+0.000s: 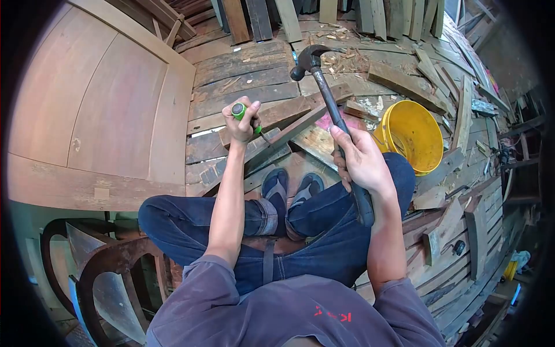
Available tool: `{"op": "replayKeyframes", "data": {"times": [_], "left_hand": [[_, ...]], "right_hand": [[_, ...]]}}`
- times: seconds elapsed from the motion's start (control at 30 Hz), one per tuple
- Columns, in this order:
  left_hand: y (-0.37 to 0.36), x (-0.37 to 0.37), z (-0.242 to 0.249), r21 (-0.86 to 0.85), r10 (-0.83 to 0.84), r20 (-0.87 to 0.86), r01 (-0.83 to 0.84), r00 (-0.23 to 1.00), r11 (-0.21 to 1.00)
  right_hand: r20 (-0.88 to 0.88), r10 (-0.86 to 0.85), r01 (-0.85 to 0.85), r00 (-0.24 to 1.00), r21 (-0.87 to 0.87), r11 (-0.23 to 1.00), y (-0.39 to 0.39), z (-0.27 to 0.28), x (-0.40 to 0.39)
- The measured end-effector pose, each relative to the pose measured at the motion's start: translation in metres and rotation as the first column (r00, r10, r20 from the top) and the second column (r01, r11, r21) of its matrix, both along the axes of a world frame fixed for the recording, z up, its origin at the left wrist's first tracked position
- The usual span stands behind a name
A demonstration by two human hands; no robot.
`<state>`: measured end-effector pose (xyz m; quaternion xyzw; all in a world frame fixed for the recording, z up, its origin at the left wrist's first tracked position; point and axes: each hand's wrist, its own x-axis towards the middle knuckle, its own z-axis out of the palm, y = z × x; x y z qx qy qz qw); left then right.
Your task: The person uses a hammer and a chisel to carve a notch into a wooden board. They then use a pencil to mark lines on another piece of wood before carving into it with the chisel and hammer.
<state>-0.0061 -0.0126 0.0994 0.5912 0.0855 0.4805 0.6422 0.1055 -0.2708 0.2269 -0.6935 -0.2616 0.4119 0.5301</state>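
Note:
My left hand (245, 124) is wrapped round the green-and-black handle of a screwdriver (238, 110). Its thin metal shaft slants down to a narrow length of wood (296, 128) in front of my feet; the exact shape of the tip cannot be made out. In my right hand (365, 161) is a claw hammer (327, 92), gripped along its dark handle. The hammer head is raised, pointing away from me, above and to the right of the screwdriver. Under the narrow length of wood lie other boards (277, 115).
A yellow bucket (413, 139) stands right of my knee. A large wooden panel (110, 110) fills the left side, with curved dark wooden pieces (118, 257) below it. Offcuts (407, 87) and wood chips litter the plank floor, and upright boards (370, 17) line the back.

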Motion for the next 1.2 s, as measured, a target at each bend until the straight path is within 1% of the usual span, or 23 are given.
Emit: {"op": "replayKeyframes", "data": {"times": [0.07, 0.13, 0.27, 0.3, 0.4, 0.43, 0.47, 0.53, 0.63, 0.7, 0.73, 0.8, 0.83, 0.87, 0.9, 0.93, 1.0, 1.03, 1.07, 1.13, 1.17, 1.2], "left_hand": [[0.001, 0.001, -0.001, 0.034, 0.009, -0.019, -0.009, 1.0, 0.999], [0.001, 0.003, -0.002, 0.09, 0.039, -0.056, -0.034, 0.998, 0.995], [0.003, 0.005, -0.004, 0.049, 0.02, -0.071, -0.017, 0.997, 0.999], [0.004, 0.005, -0.005, 0.028, 0.019, -0.074, -0.017, 0.997, 0.999], [0.0, 0.006, -0.006, 0.131, 0.079, -0.107, -0.065, 0.991, 0.989], [0.001, 0.007, -0.008, 0.173, 0.091, -0.115, -0.07, 0.989, 0.982], [0.0, 0.008, -0.008, 0.194, 0.094, -0.097, -0.074, 0.991, 0.978], [-0.002, 0.01, -0.008, 0.259, 0.102, -0.127, -0.066, 0.987, 0.964], [0.002, 0.015, -0.014, 0.356, 0.115, -0.096, -0.074, 0.989, 0.932], [-0.001, 0.014, -0.014, 0.308, 0.126, -0.162, -0.071, 0.979, 0.949], [-0.002, 0.014, -0.013, 0.283, 0.13, -0.194, -0.071, 0.972, 0.956], [0.0, 0.014, -0.015, 0.315, 0.138, -0.176, -0.077, 0.975, 0.946], [0.0, 0.014, -0.016, 0.321, 0.142, -0.16, -0.084, 0.977, 0.943], [-0.001, 0.014, -0.017, 0.328, 0.145, -0.144, -0.091, 0.979, 0.94], [-0.002, 0.014, -0.019, 0.268, 0.133, -0.142, -0.092, 0.981, 0.959], [-0.002, 0.014, -0.02, 0.292, 0.139, -0.133, -0.095, 0.981, 0.952], [0.001, 0.013, -0.015, 0.345, 0.156, -0.112, -0.109, 0.981, 0.932], [-0.001, 0.013, -0.014, 0.322, 0.171, -0.133, -0.12, 0.976, 0.939], [-0.001, 0.012, -0.015, 0.336, 0.174, -0.129, -0.122, 0.976, 0.934], [0.0, 0.015, -0.015, 0.363, 0.177, -0.117, -0.123, 0.977, 0.924], [-0.002, 0.015, -0.012, 0.383, 0.184, -0.1, -0.133, 0.978, 0.914], [-0.001, 0.017, -0.011, 0.392, 0.185, -0.102, -0.131, 0.977, 0.911]], "right_hand": [[0.022, 0.006, -0.006, 1.0, -0.001, 1.0, 0.0, -0.001, 0.001], [-0.01, 0.001, -0.001, 1.0, 0.0, 1.0, -0.001, 0.001, -0.001], [-0.052, 0.015, -0.013, 0.999, 0.032, 0.999, -0.002, 0.004, -0.003], [-0.091, 0.006, -0.005, 0.996, 0.007, 1.0, -0.002, 0.008, -0.006], [-0.068, 0.061, -0.058, 0.996, 0.056, 0.997, -0.003, 0.009, -0.009], [-0.097, 0.073, -0.067, 0.993, 0.064, 0.996, -0.003, 0.014, -0.011], [-0.082, 0.074, -0.07, 0.994, 0.054, 0.996, -0.003, 0.018, -0.014], [-0.052, 0.077, -0.075, 0.996, 0.03, 0.997, -0.003, 0.024, -0.02], [-0.04, 0.117, -0.114, 0.992, 0.068, 0.991, -0.005, 0.035, -0.029], [-0.03, 0.142, -0.14, 0.989, 0.075, 0.987, -0.007, 0.04, -0.035], [-0.01, 0.151, -0.15, 0.988, 0.054, 0.987, -0.008, 0.04, -0.037], [0.025, 0.167, -0.168, 0.986, 0.013, 0.986, -0.009, 0.033, -0.042], [0.179, 0.249, -0.263, 0.952, 0.057, 0.963, -0.008, 0.024, -0.042], [0.206, 0.212, -0.219, 0.955, 0.01, 0.976, -0.007, 0.026, -0.047], [0.242, 0.244, -0.235, 0.939, -0.062, 0.97, -0.004, 0.027, -0.048], [0.274, 0.274, -0.245, 0.922, -0.135, 0.96, -0.002, 0.029, -0.049], [0.322, 0.272, -0.237, 0.907, -0.142, 0.961, -0.001, 0.034, -0.048], [0.347, 0.276, -0.238, 0.897, -0.147, 0.96, 0.0, 0.037, -0.047], [0.371, 0.265, -0.235, 0.89, -0.125, 0.964, -0.002, 0.043, -0.045], [0.523, 0.193, -0.177, 0.83, -0.082, 0.981, -0.003, 0.058, -0.047], [0.48, 0.107, -0.131, 0.871, 0.017, 0.991, -0.002, 0.07, -0.054], [0.492, 0.067, -0.117, 0.868, 0.072, 0.991, -0.001, 0.072, -0.053]]}}
